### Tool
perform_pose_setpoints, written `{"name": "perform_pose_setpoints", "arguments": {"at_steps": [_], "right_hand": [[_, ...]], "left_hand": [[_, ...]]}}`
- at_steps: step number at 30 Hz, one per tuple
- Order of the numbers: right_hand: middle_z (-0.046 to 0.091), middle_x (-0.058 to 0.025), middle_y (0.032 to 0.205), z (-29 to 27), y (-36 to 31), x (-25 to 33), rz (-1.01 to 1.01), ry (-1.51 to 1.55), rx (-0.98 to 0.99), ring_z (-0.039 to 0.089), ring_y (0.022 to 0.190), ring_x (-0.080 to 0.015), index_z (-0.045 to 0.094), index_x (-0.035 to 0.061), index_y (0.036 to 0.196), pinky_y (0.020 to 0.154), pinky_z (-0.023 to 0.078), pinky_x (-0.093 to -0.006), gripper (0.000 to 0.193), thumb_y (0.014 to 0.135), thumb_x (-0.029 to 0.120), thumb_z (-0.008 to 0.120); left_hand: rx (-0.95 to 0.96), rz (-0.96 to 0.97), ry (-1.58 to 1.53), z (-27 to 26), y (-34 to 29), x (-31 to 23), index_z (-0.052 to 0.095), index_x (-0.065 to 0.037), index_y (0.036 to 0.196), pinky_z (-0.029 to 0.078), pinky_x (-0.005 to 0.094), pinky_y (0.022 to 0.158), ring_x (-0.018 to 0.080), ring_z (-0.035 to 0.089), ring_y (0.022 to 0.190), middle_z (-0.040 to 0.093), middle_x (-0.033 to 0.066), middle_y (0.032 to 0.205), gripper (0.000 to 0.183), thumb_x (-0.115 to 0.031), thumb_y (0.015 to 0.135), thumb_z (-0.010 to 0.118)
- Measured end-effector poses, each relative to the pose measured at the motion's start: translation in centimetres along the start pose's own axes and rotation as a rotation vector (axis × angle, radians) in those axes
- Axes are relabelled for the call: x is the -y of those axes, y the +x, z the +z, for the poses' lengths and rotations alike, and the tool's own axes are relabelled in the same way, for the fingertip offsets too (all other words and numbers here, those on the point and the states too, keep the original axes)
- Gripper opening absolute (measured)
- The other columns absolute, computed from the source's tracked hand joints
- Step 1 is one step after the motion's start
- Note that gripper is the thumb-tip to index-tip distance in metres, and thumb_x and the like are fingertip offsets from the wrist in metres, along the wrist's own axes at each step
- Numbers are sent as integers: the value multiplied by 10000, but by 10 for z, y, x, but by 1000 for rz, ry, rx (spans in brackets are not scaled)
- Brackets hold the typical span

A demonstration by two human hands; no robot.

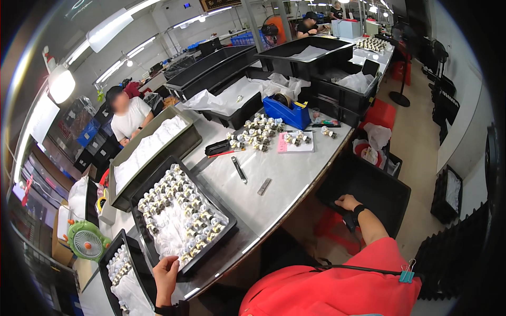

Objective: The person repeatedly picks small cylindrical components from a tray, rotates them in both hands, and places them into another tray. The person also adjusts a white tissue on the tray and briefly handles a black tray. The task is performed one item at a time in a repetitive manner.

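My left hand (166, 269) is at the near corner of a black tray (228, 227), its fingers pinched together; whether anything small is between them I cannot make out. Rows of small white-and-metal parts with clear tops (182, 196) stand in that tray on white padding. My right hand (348, 203) is curled at the near rim of a large black bin (374, 181), low at the right of the table. The fingers look closed on that rim, though they are partly hidden.
More such parts (261, 131) cluster on the table near a blue tape dispenser (287, 111). A black-handled cutter (239, 170) and a small metal piece (264, 186) lie nearby. A smaller tray (145, 278), a green fan (87, 240) and an olive bin (190, 138) stand left. A co-worker (129, 113) sits opposite.
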State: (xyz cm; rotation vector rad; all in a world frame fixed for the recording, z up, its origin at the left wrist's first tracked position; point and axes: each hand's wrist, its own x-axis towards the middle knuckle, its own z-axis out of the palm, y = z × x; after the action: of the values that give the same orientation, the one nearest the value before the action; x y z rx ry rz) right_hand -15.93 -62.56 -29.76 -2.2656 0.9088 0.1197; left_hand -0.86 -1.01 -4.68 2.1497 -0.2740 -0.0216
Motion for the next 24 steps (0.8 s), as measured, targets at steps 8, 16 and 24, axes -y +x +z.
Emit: {"name": "perform_pose_setpoints", "arguments": {"at_steps": [8, 16, 24], "right_hand": [[639, -209, 955, -13, 26, 20, -35, -143, -112, 597, 951, -356, 650, 17, 961, 839, 468, -404, 386, 770, 352, 625], [644, -209, 909, -53, 71, 18, 31, -187, -221, 615, 884, -366, 672, 9, 886, 811, 489, -396, 296, 688, 227, 644], [599, -198, 1059, -52, 122, -7, -98, -341, -124, 568, 997, -350, 623, 47, 1005, 837, 470, -393, 257, 795, 123, 495]], "left_hand": [[169, 218, 352, -18, 33, -61, 637, -10, 971, 467, 299, 702, 232, 619, 808, 646, 131, 890, 268, -37, 707, 674], [550, 346, 343, 0, 98, -126, 615, -13, 1020, 472, 331, 794, 312, 611, 915, 627, 155, 984, 324, -55, 708, 694], [926, 377, 214, 65, 178, -167, 597, -12, 1063, 482, 334, 780, 306, 610, 902, 618, 150, 997, 322, -78, 759, 678]]}}
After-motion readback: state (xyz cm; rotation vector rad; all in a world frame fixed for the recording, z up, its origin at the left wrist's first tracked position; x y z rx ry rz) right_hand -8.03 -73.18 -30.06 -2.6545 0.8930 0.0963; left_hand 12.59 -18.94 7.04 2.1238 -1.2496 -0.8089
